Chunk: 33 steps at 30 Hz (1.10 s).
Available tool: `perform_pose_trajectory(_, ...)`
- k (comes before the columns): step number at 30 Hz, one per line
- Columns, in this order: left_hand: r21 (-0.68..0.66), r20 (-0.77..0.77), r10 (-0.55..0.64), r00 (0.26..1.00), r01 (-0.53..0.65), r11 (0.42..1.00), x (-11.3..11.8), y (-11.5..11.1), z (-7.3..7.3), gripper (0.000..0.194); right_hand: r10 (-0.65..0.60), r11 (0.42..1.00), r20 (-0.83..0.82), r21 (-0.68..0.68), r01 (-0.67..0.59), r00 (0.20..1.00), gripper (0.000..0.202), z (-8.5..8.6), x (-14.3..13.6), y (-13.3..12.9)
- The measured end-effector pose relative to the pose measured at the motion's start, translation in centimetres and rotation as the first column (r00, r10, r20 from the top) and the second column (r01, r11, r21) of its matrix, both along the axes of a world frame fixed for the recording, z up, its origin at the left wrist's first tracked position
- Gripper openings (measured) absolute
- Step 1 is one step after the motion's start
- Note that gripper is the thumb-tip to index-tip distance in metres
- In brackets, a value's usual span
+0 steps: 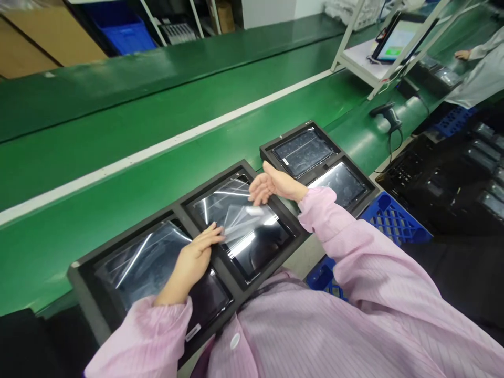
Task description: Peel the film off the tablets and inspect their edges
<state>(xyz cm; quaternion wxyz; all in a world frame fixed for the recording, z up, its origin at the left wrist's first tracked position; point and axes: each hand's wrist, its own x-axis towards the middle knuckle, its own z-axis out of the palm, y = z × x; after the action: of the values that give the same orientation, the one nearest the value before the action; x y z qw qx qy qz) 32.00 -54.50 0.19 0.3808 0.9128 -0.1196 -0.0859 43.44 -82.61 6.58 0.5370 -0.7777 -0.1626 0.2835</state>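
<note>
A black tray with two compartments lies tilted in front of me, one dark glossy screen panel in each. Over the right-hand panel is a clear film, partly lifted and blurred. My left hand is at the divider between the panels, its fingers together at the film's left edge. My right hand is above the upper right part of that panel, palm turned sideways, fingers curved and apart from the thumb, with nothing visible in it. The left-hand panel also bears a wrinkled clear film.
A second black tray with two panels sits beyond my right hand. Behind runs a green conveyor. A scanner, a shelf with a tablet, blue crates and another person's sleeve are at the right.
</note>
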Motion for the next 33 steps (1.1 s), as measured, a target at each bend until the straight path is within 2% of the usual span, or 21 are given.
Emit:
perform_pose_trajectory(1, 0.037, 0.042, -0.057, 0.997, 0.055, 0.998, -0.6, -0.4, 0.1, 0.037, 0.011, 0.985, 0.004, -0.172, -0.01, 1.0, 0.057, 0.6, -0.7, 0.0)
perform_pose_trajectory(2, 0.087, 0.082, -0.111, 0.99, 0.104, 0.991, -1.5, -0.8, 0.2, 0.037, 0.007, 0.93, 0.06, -0.367, 0.015, 0.998, 0.053, 1.1, -1.4, 0.2)
perform_pose_trajectory(3, 0.148, 0.113, -0.162, 0.98, 0.145, 0.978, -2.5, -1.4, 0.4, 0.037, 0.006, 0.844, 0.144, -0.531, 0.072, 0.99, 0.045, 1.3, -2.3, 0.8)
perform_pose_trajectory(4, 0.213, 0.136, -0.206, 0.969, 0.175, 0.961, -3.6, -2.0, 0.6, 0.037, 0.01, 0.759, 0.228, -0.635, 0.141, 0.974, 0.036, 1.4, -3.2, 1.7)
perform_pose_trajectory(5, 0.266, 0.157, -0.244, 0.957, 0.197, 0.944, -4.8, -2.6, 0.8, 0.038, 0.012, 0.702, 0.292, -0.684, 0.2, 0.956, 0.031, 1.2, -4.1, 2.8)
perform_pose_trajectory(6, 0.3, 0.175, -0.274, 0.946, 0.214, 0.93, -5.9, -3.2, 0.9, 0.038, -0.005, 0.676, 0.333, -0.693, 0.248, 0.943, 0.037, 0.9, -4.9, 4.0)
perform_pose_trajectory(9, 0.318, 0.194, -0.304, 0.933, 0.233, 0.919, -8.4, -4.4, 1.2, 0.037, -0.123, 0.632, 0.396, -0.676, 0.379, 0.91, 0.063, -0.2, -6.4, 6.7)
perform_pose_trajectory(11, 0.289, 0.168, -0.298, 0.94, 0.242, 0.926, -9.0, -4.5, 1.3, 0.037, -0.218, 0.614, 0.412, -0.647, 0.452, 0.885, 0.061, -0.5, -6.5, 7.1)
perform_pose_trajectory(13, 0.23, 0.112, -0.296, 0.949, 0.265, 0.936, -8.9, -4.2, 1.7, 0.036, -0.278, 0.657, 0.385, -0.592, 0.467, 0.88, 0.048, -0.3, -6.2, 6.6)
perform_pose_trajectory(15, 0.141, 0.04, -0.28, 0.959, 0.272, 0.952, -8.6, -3.5, 2.2, 0.035, -0.282, 0.759, 0.334, -0.495, 0.422, 0.899, 0.03, 0.6, -6.1, 5.7)
perform_pose_trajectory(17, 0.038, -0.003, -0.219, 0.976, 0.219, 0.975, -8.6, -2.4, 2.8, 0.035, -0.263, 0.856, 0.291, -0.37, 0.362, 0.92, 0.02, 1.8, -6.2, 5.1)
perform_pose_trajectory(18, -0.013, -0.005, -0.172, 0.985, 0.172, 0.985, -8.8, -1.6, 3.1, 0.036, -0.261, 0.886, 0.28, -0.31, 0.344, 0.924, 0.018, 2.5, -6.5, 5.0)
perform_pose_trajectory(20, -0.115, 0.024, -0.053, 0.998, 0.056, 0.992, -9.4, 0.2, 3.7, 0.035, -0.289, 0.916, 0.28, -0.195, 0.349, 0.915, 0.017, 4.0, -7.0, 5.2)
perform_pose_trajectory(22, -0.219, 0.045, 0.101, 0.994, -0.089, 0.972, -10.4, 2.5, 4.4, 0.033, -0.362, 0.925, 0.252, -0.024, 0.38, 0.897, 0.026, 5.2, -7.6, 6.0)
perform_pose_trajectory(24, -0.303, 0.025, 0.282, 0.959, -0.262, 0.916, -11.4, 4.8, 5.1, 0.033, -0.41, 0.91, 0.169, 0.146, 0.389, 0.896, 0.036, 5.8, -8.2, 7.6)
perform_pose_trajectory(25, -0.331, 0.002, 0.366, 0.931, -0.345, 0.878, -11.9, 5.9, 5.4, 0.033, -0.407, 0.905, 0.124, 0.19, 0.381, 0.905, 0.036, 5.7, -8.6, 8.7)
perform_pose_trajectory(26, -0.35, -0.022, 0.443, 0.896, -0.421, 0.837, -12.4, 6.8, 5.6, 0.034, -0.39, 0.91, 0.094, 0.192, 0.368, 0.916, 0.033, 5.4, -9.0, 10.0)
perform_pose_trajectory(28, -0.373, -0.064, 0.561, 0.825, -0.542, 0.753, -13.1, 8.2, 5.4, 0.037, -0.345, 0.936, 0.086, 0.105, 0.336, 0.934, 0.025, 4.0, -10.1, 13.0)
perform_pose_trajectory(30, -0.391, -0.101, 0.627, 0.772, -0.61, 0.689, -13.6, 8.9, 4.5, 0.039, -0.312, 0.949, 0.11, -0.008, 0.315, 0.944, 0.019, 2.0, -11.1, 15.8)
perform_pose_trajectory(31, -0.39, -0.116, 0.638, 0.761, -0.626, 0.675, -13.8, 9.0, 3.8, 0.04, -0.297, 0.949, 0.13, -0.072, 0.308, 0.946, 0.016, 1.0, -11.5, 17.0)
perform_pose_trajectory(33, -0.355, -0.132, 0.623, 0.771, -0.624, 0.697, -14.2, 8.7, 2.1, 0.04, -0.253, 0.933, 0.178, -0.215, 0.289, 0.951, 0.007, -0.6, -11.8, 18.4)
